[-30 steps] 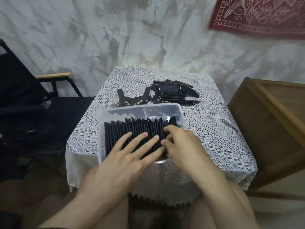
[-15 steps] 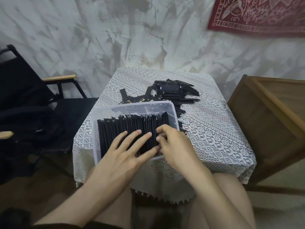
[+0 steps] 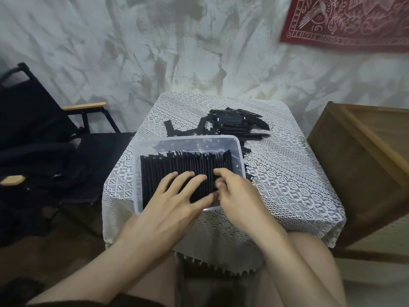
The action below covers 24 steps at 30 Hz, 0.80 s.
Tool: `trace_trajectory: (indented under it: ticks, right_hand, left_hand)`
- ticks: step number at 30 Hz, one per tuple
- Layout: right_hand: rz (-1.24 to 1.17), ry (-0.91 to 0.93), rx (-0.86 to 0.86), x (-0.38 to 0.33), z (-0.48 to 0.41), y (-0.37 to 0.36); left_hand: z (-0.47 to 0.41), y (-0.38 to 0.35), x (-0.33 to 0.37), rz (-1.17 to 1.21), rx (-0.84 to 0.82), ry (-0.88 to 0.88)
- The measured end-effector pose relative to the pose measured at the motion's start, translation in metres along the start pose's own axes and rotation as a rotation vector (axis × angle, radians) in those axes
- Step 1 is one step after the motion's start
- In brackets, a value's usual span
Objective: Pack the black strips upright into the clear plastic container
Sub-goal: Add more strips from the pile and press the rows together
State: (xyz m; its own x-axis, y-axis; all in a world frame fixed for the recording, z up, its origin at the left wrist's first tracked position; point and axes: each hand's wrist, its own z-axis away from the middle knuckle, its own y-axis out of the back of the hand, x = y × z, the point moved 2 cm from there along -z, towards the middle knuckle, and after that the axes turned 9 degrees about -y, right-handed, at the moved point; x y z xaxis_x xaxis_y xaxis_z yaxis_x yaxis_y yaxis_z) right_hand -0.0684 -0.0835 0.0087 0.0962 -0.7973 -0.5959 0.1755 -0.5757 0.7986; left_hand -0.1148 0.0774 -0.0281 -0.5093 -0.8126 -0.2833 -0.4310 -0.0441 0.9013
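Frame left: black folding chair (image 3: 44,140). Center: clear plastic container (image 3: 136,173) sits on the lace-covered table (image 3: 287,185), toward its front-left. Black strips (image 3: 188,165) stand upright inside in a tight row, left wall to right wall. Left hand (image 3: 172,207) lies flat on the strip tops, fingers straight & spread. Right hand (image 3: 236,196) just beside it, fingers curled, thumb & index pinching strips at the row's right end. Behind container: loose strips (image 3: 239,122) in a pile. Right: wooden crate (image 3: 365,151). Upper right: red cloth (image 3: 354,23) on wall.

Dim, soft light (wide-angle bowing at edges), slight blur.
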Motion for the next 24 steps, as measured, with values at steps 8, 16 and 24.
trace_trajectory:
  ticks: [8,16,24]
  right_hand:
    - [-0.086,-0.035,-0.067,0.004,-0.01,-0.002]
    - [-0.044,0.012,-0.08,0.002,-0.009,0.001]
    - [-0.209,0.115,-0.012,0.009,-0.009,0.018]
  left_hand:
    - [0.005,-0.007,0.013,-0.002,-0.036,0.058]
    - [0.007,-0.006,0.017,-0.034,0.013,0.072]
    - [0.003,-0.012,0.011,0.012,-0.044,0.121]
